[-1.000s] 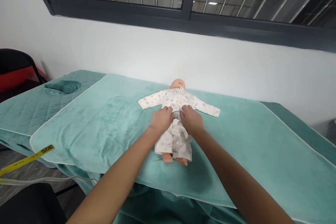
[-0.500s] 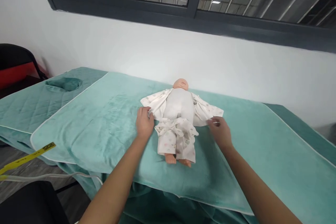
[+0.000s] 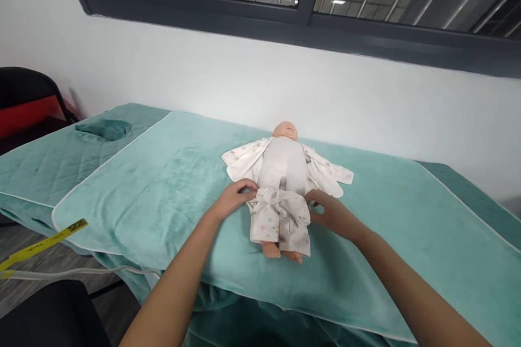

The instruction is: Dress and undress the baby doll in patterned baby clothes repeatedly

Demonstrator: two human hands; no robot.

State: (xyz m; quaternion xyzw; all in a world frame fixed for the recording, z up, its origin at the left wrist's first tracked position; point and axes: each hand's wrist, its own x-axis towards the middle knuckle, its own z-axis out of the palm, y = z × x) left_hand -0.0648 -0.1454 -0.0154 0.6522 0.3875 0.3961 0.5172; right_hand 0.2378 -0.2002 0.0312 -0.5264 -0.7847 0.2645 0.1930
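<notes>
A baby doll [image 3: 282, 165] with a pale grey cloth body lies on its back, head toward the wall. Its white patterned shirt [image 3: 246, 158] is spread open to both sides. White printed trousers [image 3: 280, 216] are bunched around the upper legs, with both feet showing below the cuffs. My left hand [image 3: 236, 198] pinches the waistband at its left side, thumb and fingers closed on the cloth. At the opposite side, my right hand [image 3: 331, 214] has its curled fingers on the waistband; its fingertips are partly hidden.
A green plush cover [image 3: 163, 173] lies over the bed, which has a face hole [image 3: 101, 129] at the left. A white wall and barred window stand behind. A yellow tag [image 3: 49, 244], a cable [image 3: 81, 271] and a black chair [image 3: 52, 314] are at lower left.
Both hands have moved inward from the spread shirt's edges to the trousers' waistband. The shirt's right side has been let go and lies a little differently.
</notes>
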